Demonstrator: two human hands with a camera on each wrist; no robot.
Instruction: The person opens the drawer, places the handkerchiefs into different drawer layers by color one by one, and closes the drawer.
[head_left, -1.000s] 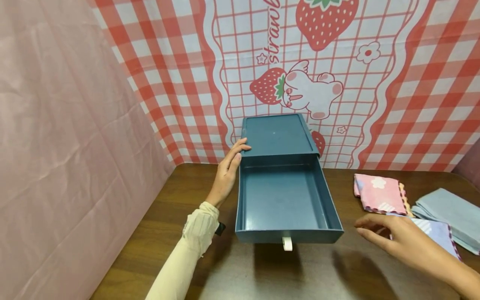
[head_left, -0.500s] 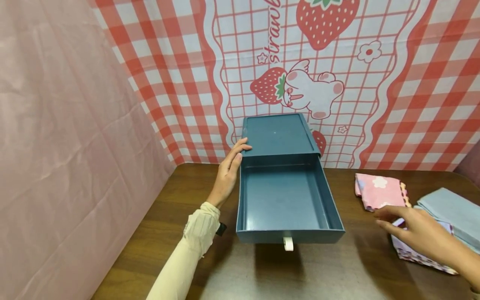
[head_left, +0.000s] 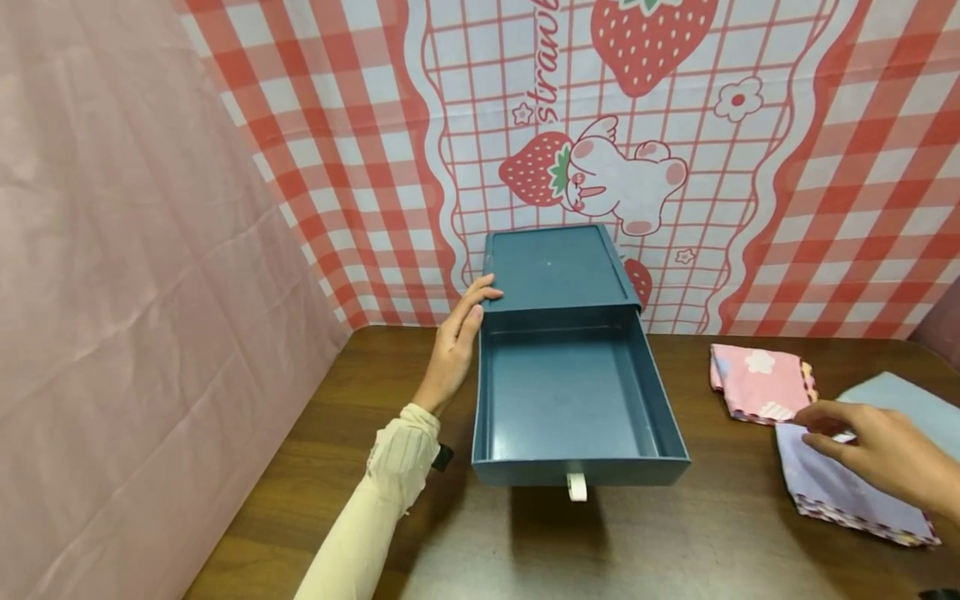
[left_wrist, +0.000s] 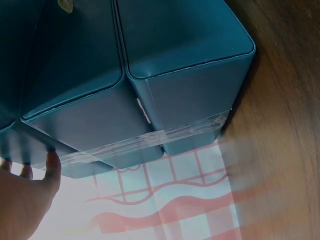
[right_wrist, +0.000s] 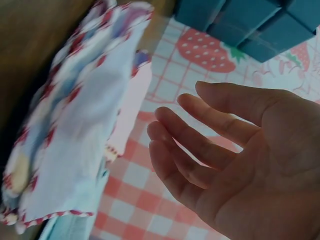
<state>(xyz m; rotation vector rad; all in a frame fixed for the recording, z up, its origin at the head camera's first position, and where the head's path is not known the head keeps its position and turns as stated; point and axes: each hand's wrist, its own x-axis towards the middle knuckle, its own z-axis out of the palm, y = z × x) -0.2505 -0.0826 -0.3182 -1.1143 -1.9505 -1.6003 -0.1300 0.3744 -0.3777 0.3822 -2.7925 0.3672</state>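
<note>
My left hand rests on the left side of a dark teal drawer cabinet, fingertips over its top edge. Its top drawer is pulled out, has a white pull tab and holds nothing. The left wrist view has the fingers against the wall of the stacked cabinet, a strip of clear tape across it. At the right, my right hand hovers over a folded lavender cloth with a patterned edge. The right wrist view has the fingers loosely bent with nothing in them, apart from the cloth.
A folded pink cloth with a white flower lies behind the lavender one. Partly behind my right hand is a pale blue cloth. A strawberry-print checked sheet hangs behind the wooden table; a pink sheet hangs at the left.
My right hand has moved right, away from the drawer and over the lavender cloth, which lies more exposed at its front. My left hand has stayed on the cabinet.
</note>
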